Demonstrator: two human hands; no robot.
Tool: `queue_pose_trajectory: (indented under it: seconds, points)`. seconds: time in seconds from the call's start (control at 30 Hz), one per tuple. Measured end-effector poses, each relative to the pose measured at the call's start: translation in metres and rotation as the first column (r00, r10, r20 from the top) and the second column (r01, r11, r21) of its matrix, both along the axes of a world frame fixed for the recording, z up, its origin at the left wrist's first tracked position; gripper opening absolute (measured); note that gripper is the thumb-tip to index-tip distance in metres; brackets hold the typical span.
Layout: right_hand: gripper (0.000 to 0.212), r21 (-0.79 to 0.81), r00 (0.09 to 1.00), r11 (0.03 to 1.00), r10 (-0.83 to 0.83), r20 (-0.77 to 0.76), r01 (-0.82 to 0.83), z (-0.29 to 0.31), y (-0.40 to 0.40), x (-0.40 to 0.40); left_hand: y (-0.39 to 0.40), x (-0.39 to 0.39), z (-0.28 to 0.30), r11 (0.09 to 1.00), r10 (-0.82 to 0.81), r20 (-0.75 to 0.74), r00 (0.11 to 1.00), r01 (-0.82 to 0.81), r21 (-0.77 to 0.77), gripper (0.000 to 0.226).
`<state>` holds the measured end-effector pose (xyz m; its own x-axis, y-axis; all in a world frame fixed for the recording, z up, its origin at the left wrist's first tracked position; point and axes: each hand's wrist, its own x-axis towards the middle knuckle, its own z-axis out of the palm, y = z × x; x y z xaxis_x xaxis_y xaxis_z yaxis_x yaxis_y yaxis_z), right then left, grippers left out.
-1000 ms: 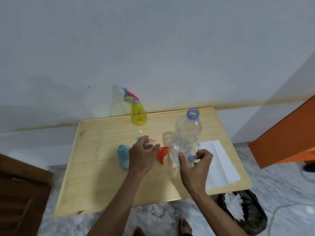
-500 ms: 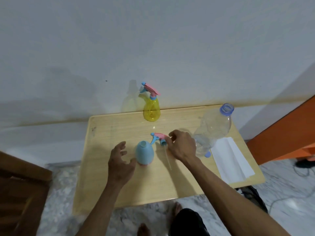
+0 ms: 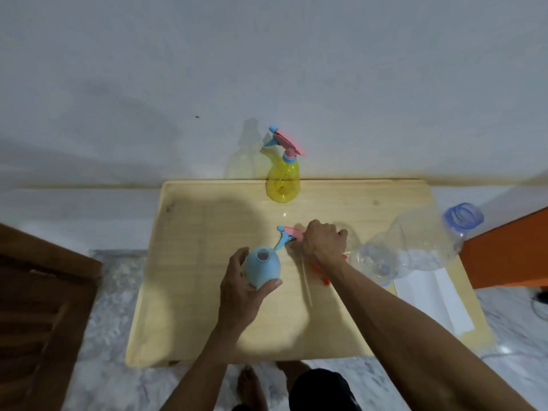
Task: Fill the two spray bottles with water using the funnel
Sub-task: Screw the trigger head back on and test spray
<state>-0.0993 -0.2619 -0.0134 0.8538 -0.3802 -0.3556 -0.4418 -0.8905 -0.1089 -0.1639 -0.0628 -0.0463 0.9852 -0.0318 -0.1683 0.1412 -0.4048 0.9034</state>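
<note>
A pale blue spray bottle stands on the wooden table with its neck uncovered, and my left hand grips its body. My right hand is closed on the pink and blue spray head, whose thin dip tube trails toward me over the table. An orange funnel lies mostly hidden under my right forearm. The yellow spray bottle, with its spray head on, stands at the table's far edge by the wall. A large clear water bottle, uncapped with a blue neck ring, stands at the right.
A folded white paper towel lies on the table's right side. An orange panel stands to the right and dark wooden furniture to the left. The white wall is directly behind the table. Bare feet show on the marble floor below the table.
My left hand has closed around the blue bottle, which it was only near before. My right hand left the water bottle's cap area and took hold of the loose spray head.
</note>
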Motion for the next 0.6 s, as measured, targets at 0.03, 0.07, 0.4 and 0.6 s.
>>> queue_pose_trajectory:
  seconds: [0.03,0.07,0.4,0.6]
  points:
    - [0.056,-0.006,1.0,1.0,-0.004,-0.009,0.004,-0.002,0.0,0.001,-0.002,-0.001,-0.003,1.0,0.005,0.01,1.0,-0.005,0.007,0.093]
    - [0.055,-0.011,1.0,1.0,-0.005,-0.013,0.005,-0.003,0.001,0.003,-0.004,-0.001,-0.004,1.0,0.013,0.021,1.0,-0.013,0.013,0.091]
    - [0.044,0.116,0.99,0.983,-0.143,0.011,0.141,-0.01,0.001,0.004,-0.017,0.0,-0.011,0.995,0.097,0.037,0.995,-0.097,-0.007,0.084]
    - [0.054,0.28,0.954,0.92,-0.296,0.04,0.274,0.001,0.0,0.003,-0.01,-0.001,0.002,0.991,0.103,0.097,0.99,-0.094,-0.092,0.076]
